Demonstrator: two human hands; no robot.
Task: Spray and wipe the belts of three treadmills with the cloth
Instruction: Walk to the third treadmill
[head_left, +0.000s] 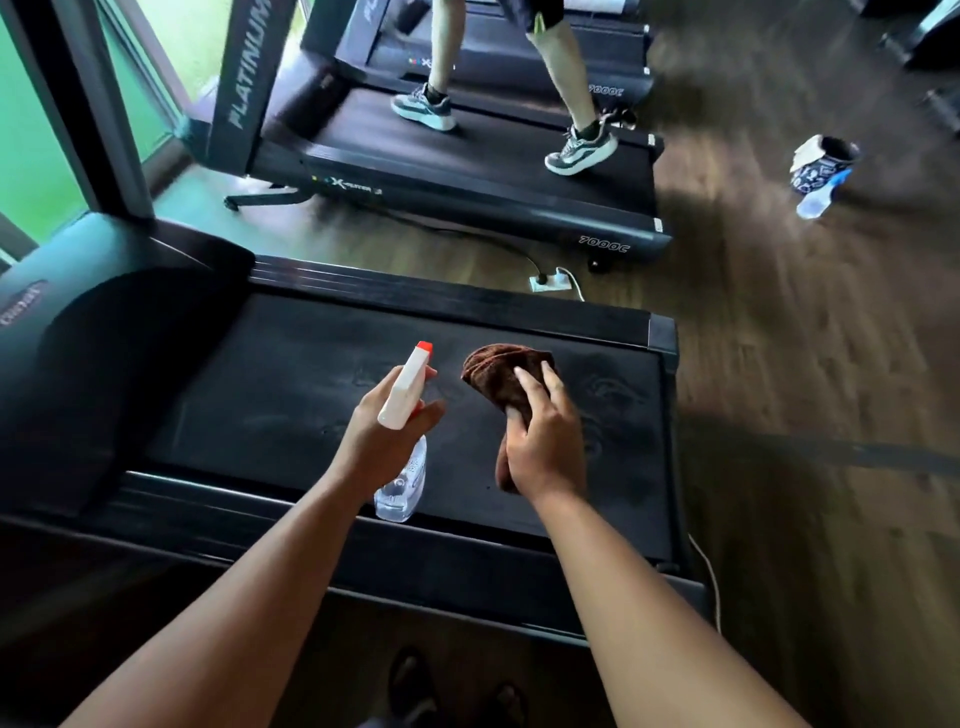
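Head view: left hand (379, 441) wraps spray bottle (404, 387), hiding its neck

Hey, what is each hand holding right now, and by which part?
The left hand grips the spray bottle at its neck, under the white trigger head. The right hand holds the brown cloth around its middle, fingers over the top.

The spray bottle (402, 415) is just left of the cloth (498, 379), both above the near treadmill belt (291, 395).
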